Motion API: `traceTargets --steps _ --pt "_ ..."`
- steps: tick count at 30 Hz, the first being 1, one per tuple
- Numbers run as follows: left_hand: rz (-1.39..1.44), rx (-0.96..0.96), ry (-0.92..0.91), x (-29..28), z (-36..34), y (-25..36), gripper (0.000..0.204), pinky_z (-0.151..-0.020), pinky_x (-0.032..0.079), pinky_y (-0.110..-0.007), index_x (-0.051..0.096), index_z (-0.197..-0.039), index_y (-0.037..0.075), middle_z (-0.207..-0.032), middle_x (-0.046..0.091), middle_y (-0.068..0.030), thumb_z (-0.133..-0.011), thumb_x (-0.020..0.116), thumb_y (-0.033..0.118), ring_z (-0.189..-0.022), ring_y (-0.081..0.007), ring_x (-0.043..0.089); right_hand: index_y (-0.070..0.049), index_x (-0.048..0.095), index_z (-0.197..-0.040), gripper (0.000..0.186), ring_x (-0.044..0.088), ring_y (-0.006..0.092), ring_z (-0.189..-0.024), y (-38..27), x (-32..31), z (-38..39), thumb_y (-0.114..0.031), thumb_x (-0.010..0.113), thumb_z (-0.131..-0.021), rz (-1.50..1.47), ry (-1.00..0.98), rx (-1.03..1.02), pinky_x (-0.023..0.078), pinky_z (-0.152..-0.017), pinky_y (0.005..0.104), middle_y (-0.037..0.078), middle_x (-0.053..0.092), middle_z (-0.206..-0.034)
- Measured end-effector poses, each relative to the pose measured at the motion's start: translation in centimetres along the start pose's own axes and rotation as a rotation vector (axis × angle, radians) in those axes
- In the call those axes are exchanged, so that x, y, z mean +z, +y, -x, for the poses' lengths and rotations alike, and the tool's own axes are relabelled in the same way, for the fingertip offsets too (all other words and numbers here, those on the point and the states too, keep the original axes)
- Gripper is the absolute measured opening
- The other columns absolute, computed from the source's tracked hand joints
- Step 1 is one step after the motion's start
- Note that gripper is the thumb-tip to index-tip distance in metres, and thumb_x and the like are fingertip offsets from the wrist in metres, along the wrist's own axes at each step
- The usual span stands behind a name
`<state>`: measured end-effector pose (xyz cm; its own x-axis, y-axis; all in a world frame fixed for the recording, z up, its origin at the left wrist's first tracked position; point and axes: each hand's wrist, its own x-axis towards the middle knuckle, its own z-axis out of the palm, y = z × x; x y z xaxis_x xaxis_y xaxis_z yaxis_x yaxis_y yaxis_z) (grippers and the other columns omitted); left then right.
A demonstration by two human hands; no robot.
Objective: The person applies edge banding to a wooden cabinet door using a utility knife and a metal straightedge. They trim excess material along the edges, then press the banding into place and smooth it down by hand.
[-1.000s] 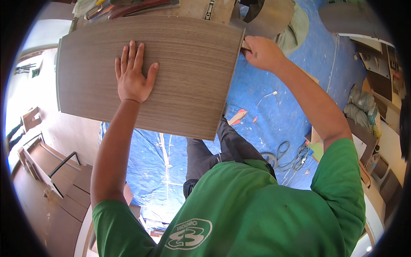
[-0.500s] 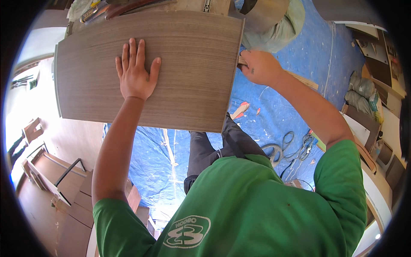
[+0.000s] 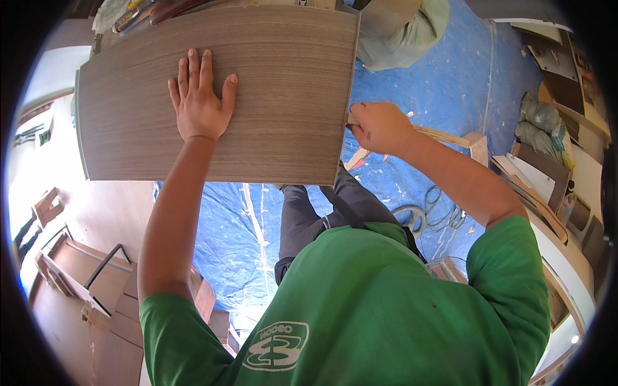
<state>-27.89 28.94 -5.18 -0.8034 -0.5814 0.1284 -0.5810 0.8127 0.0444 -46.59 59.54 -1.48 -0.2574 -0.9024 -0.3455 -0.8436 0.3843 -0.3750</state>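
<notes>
A brown wood-grain board (image 3: 277, 96) lies flat in front of me. My left hand (image 3: 204, 109) rests on its upper face, palm down, fingers stretched out and thumb apart. Beside the board's right edge, my right hand (image 3: 381, 128) is closed round a small wooden block (image 3: 352, 119). Only the block's end shows between the fist and the edge, where it seems to touch; my fingers hide the rest.
Blue sheeting (image 3: 444, 90) covers the floor, with wood scraps and a coiled cable (image 3: 444, 209) on it. Tools (image 3: 138, 14) lie beyond the board's far left edge. A pale green bag (image 3: 412, 42) stands past its far right corner. Boards and sacks (image 3: 541, 122) line the right side.
My right hand has slid toward me along the board's right edge with the wooden block. My left hand stays flat on the board. The whole view has shifted slightly.
</notes>
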Motion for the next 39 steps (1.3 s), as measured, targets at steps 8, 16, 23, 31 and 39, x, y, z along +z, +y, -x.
traceTargets --steps 8,16,23,31,39 --pt "-0.033 -0.014 0.016 0.0 0.1 0.0 0.07 -0.128 0.013 -0.047 0.035 -0.159 0.024 -0.167 0.029 -0.0021 -0.102 0.038 0.064 -0.156 -0.023 0.022 -0.003 0.061 -0.097 0.023 0.068 0.0401 -0.083 -1.9 1.4 2.1 -0.021 0.065 -0.084 -0.04 -0.104 0.041 0.055 -0.073 0.0519 0.018 0.068 -0.089" --pt "-0.011 -0.034 0.016 0.1 0.2 0.1 0.071 -0.129 0.011 -0.049 0.037 -0.158 0.027 -0.167 0.03 -0.0008 -0.1 0.037 0.067 -0.156 -0.0215 0.022 -0.003 0.06 -0.096 0.023 0.068 0.0397 -0.082 -4.4 3.0 4.7 -0.022 0.066 -0.084 -0.097 -0.177 0.064 0.055 -0.073 0.0512 0.018 0.067 -0.086" --pt "-0.022 -0.058 0.03 0.3 0.3 0.2 0.071 -0.129 0.011 -0.05 0.038 -0.158 0.029 -0.166 0.032 -0.0001 -0.098 0.039 0.069 -0.155 -0.0206 0.024 -0.003 0.059 -0.091 0.022 0.067 0.0384 -0.073 -5.9 5.6 7.0 -0.02 0.068 -0.082 -0.133 -0.097 0.028 0.055 -0.066 0.0496 0.016 0.066 -0.078" --pt "-0.023 -0.064 0.033 0.3 0.4 0.3 0.071 -0.129 0.01 -0.05 0.037 -0.158 0.03 -0.167 0.031 0.0001 -0.099 0.037 0.07 -0.155 -0.0197 0.024 -0.003 0.06 -0.093 0.023 0.067 0.0368 -0.074 -7.2 5.8 8.0 -0.024 0.068 -0.085 -0.134 -0.131 0.043 0.055 -0.065 0.0487 0.016 0.066 -0.081" --pt "-0.037 -0.06 0.021 0.3 0.3 0.0 0.073 -0.129 0.009 -0.049 0.036 -0.158 0.028 -0.167 0.029 0.0003 -0.098 0.039 0.069 -0.156 -0.0195 0.022 -0.003 0.061 -0.099 0.025 0.068 0.0343 -0.084 -7.9 5.9 8.3 -0.026 0.066 -0.089 -0.143 -0.212 0.081 0.056 -0.073 0.0472 0.015 0.066 -0.089"
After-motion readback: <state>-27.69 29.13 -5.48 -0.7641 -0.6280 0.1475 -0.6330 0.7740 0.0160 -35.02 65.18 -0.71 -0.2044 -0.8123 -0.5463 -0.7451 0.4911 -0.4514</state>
